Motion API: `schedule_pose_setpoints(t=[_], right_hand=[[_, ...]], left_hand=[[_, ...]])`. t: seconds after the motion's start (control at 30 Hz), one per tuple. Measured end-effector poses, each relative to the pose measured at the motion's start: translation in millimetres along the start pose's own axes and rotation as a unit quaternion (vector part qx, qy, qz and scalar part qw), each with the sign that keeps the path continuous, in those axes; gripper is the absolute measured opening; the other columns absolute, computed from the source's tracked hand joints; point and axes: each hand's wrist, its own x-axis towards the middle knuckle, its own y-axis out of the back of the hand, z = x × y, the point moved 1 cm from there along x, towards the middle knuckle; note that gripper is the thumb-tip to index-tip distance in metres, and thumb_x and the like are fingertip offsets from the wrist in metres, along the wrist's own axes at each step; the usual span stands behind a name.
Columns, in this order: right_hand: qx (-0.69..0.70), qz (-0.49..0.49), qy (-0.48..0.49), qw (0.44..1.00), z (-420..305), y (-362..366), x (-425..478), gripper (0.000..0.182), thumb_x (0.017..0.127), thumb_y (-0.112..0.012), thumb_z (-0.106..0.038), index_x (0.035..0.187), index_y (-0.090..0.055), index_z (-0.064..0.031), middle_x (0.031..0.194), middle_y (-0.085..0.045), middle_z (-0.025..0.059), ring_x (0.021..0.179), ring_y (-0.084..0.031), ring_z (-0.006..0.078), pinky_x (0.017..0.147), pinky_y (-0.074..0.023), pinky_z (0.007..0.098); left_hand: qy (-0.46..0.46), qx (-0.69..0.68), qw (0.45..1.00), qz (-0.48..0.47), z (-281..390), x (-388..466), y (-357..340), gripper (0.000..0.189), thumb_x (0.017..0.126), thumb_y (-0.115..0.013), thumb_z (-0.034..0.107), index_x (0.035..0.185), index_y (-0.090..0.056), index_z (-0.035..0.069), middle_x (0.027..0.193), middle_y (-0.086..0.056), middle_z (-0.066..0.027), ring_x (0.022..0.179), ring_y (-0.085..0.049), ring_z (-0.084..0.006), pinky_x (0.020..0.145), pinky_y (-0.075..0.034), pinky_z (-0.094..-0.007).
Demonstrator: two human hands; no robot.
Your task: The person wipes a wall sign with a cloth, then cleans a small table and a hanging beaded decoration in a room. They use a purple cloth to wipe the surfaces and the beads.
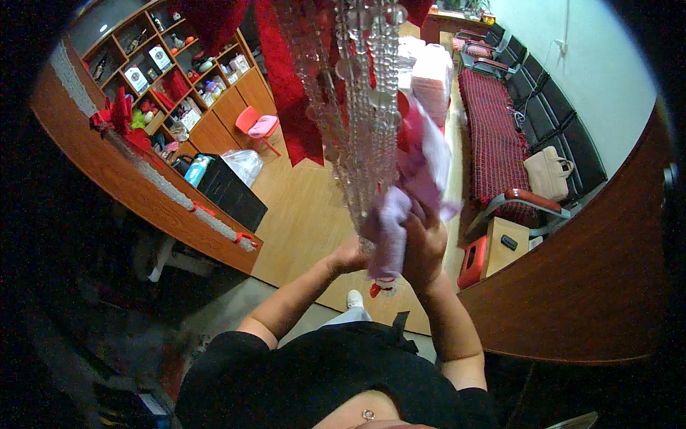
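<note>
Strands of clear beads (370, 107), a bead curtain, hang in front of me and narrow to a bunch at my hands. My left hand (351, 252) is at the bunch's lower part, its fingers partly hidden behind a cloth. A lilac cloth (391, 230), blurred, is in my right hand (426, 246) and lies against the strands. More of the pink and white cloth rises above that hand. Red ribbon (292, 107) hangs beside the beads on the left. A small red and white ornament (383, 287) shows just below my hands.
Wooden shelves (214, 123) with many small items stand at the left, near a red chair (257, 126). A black bench (557, 123) with a striped cover (490, 145) and a beige bag (546, 174) runs along the right. A doorway frame (161, 198) with silver tinsel is at the left.
</note>
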Motion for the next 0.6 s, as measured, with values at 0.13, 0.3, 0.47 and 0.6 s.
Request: schedule_pose_setpoints(t=[0.13,0.3,0.47,0.6], right_hand=[[0.051,-0.076,-0.169,0.981,54,-3,-73,0.044,0.077,-0.075,-0.016,0.118,-0.059,-0.0103,0.107,-0.063,0.0193,0.089,-0.066,0.0374,0.077,-0.054,0.0406],[0.253,0.048,-0.306,0.917,86,19,-81,0.054,0.082,-0.077,-0.029,0.124,-0.054,-0.0035,0.111,-0.065,0.0146,0.096,-0.066,0.0261,0.083,-0.0527,0.038],[0.304,-0.056,-0.212,0.927,41,10,-56,0.045,0.084,-0.075,-0.022,0.118,-0.054,-0.0024,0.104,-0.062,0.0119,0.095,-0.062,0.0261,0.083,-0.0508,0.037],[0.092,-0.148,-0.252,0.952,73,-34,-193,0.037,0.082,-0.072,-0.021,0.112,-0.057,-0.0036,0.099,-0.061,0.0172,0.093,-0.063,0.0356,0.082,-0.0508,0.0426]], left_hand=[[0.138,-0.155,0.978,-0.027,5,-8,-5,0.044,0.083,-0.079,0.025,0.118,-0.061,0.005,0.107,-0.067,-0.004,0.098,-0.064,-0.0171,0.09,-0.052,-0.0346],[0.127,-0.261,0.957,0.006,28,-2,-7,0.031,0.086,-0.076,0.021,0.109,-0.062,0.005,0.094,-0.065,-0.0028,0.087,-0.064,-0.0144,0.079,-0.053,-0.0343],[0.106,-0.203,0.963,0.14,14,-5,-31,0.031,0.085,-0.075,0.021,0.109,-0.063,0.006,0.094,-0.066,-0.0033,0.085,-0.064,-0.0146,0.077,-0.053,-0.0331],[0.057,-0.057,0.993,0.083,10,-2,-21,0.028,0.085,-0.072,0.02,0.106,-0.063,0.004,0.093,-0.067,-0.0048,0.086,-0.065,-0.0155,0.078,-0.054,-0.0333]])
